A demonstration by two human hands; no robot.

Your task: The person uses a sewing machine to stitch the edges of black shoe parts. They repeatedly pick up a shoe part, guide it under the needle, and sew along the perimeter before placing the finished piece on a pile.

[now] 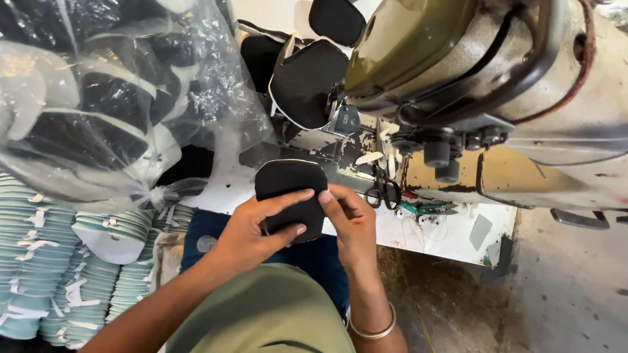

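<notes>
Clear plastic bag at upper left, knotted at its lower end, filled with black padded pieces edged in white. Below the bag, dense stacks of pale blue-green flat pieces, many bound with strips of white tape, ranged in rows down the left side. Black mesh pad, rounded-rectangular, held at centre just above the near edge of the bench, in front of the sewing machine. Left hand closed on the pad from the left, thumb across the face, fingers curled under the lower edge. Right hand pinched on the pad's right edge, thumb on top, metal bangle at the wrist. More black mesh pieces with white trim stacked behind the pad, leaning against the machine head. Sewing machine olive and beige, worn, with black knobs on its underside, filling the upper right. Scissors hanging or lying by the machine, just right of the pad. Bench surface white, chipped and stained, with scraps of thread and small bits near its right end. Bare grey concrete floor at lower right.
</notes>
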